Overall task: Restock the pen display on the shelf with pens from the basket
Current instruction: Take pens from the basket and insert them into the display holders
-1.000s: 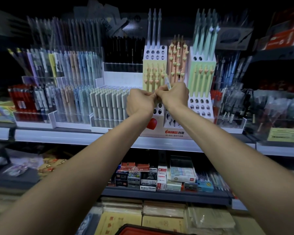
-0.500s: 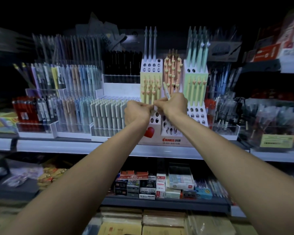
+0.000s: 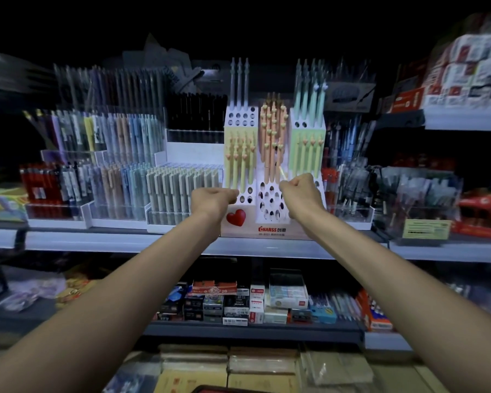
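Both my arms reach forward and up to the tiered pen display [image 3: 271, 231] standing on the shelf [image 3: 125, 241]. My right hand [image 3: 301, 192] is a fist gripping a slim pale pen [image 3: 282, 172]. Its free end pokes up above the knuckles, nearly upright and leaning slightly left. The centre column's empty holes [image 3: 271, 199] lie between the hands, just left of and below the right fist, so that hand is well placed. My left hand [image 3: 214, 198] is curled with its back toward me, and I cannot tell whether it holds anything. A red rim at the bottom edge is probably the basket [image 3: 210, 389].
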